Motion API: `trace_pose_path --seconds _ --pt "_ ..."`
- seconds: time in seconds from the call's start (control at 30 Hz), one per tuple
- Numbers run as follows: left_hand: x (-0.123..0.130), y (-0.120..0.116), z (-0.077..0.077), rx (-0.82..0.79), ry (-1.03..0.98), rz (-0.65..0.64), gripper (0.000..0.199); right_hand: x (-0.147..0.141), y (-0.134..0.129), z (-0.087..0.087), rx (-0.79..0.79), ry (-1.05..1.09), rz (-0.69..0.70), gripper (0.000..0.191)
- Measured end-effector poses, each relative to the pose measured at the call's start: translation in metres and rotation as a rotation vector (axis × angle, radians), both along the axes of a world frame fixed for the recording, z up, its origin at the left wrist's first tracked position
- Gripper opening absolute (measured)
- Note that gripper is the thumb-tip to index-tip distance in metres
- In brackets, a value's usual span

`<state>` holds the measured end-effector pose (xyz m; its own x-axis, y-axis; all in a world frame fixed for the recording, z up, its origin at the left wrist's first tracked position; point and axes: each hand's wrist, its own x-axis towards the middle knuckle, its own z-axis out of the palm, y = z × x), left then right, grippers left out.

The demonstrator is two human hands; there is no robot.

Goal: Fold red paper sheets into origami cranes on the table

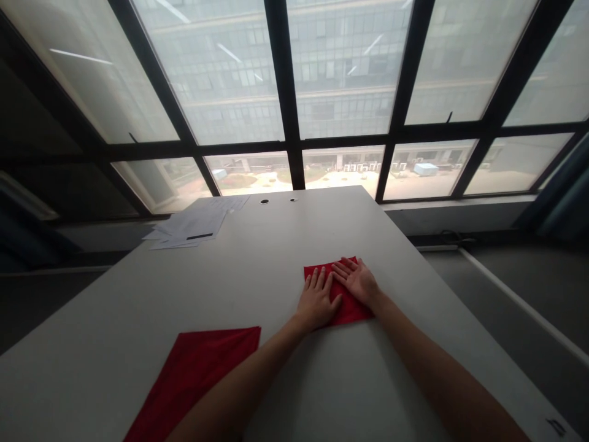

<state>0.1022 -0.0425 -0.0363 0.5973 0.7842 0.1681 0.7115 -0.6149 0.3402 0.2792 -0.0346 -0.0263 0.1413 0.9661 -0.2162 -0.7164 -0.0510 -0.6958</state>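
Observation:
A folded red cloth [350, 310] lies flat on the white table [276, 245], right of the middle. My left hand [318, 301] rests palm down on its left part with the fingers spread. On the cloth's upper right part lies my right hand [358, 281], turned partly palm up, its fingers stretched toward the left hand. Neither hand grips anything. A larger folded red cloth [202, 362] lies nearer, at the lower left, partly hidden behind my left forearm.
Loose white papers [197, 221] with a dark pen [199, 236] on them lie at the table's far left. Two round holes are near the far edge. Large windows [340, 67] stand beyond the table, with blue curtains [561, 190] at the right.

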Motion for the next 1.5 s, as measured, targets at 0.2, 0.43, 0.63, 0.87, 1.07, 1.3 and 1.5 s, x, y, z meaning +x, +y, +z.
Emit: trace_pose_path --seconds 0.2,0.43,0.63,0.87,1.07,1.3,1.5 --pt "-0.014 0.000 0.013 -0.125 -0.135 0.022 0.076 0.035 0.012 0.003 0.058 -0.081 -0.351 0.035" --pt "0.035 0.023 0.030 -0.812 -1.155 0.137 0.019 -0.007 0.009 -0.010 0.093 -0.106 -0.207 0.039" --pt "0.006 0.063 0.023 -0.929 -1.340 0.272 0.009 -0.008 0.009 -0.021 0.078 -0.059 -0.256 0.036" --pt "-0.013 0.083 0.034 -0.647 -1.306 0.366 0.020 -0.008 0.006 -0.018 0.060 0.014 -0.267 0.040" --pt "0.006 0.031 0.021 -0.430 -0.708 -0.068 0.041 -0.009 0.003 -0.012 0.053 0.074 -0.261 0.040" --pt "-0.025 0.012 0.013 0.065 0.144 -0.167 0.059 -0.012 -0.002 -0.008 0.011 0.136 -0.186 0.037" --pt "-0.035 0.005 0.016 0.050 0.126 -0.137 0.058 -0.008 -0.012 0.007 0.073 0.215 -0.064 0.041"
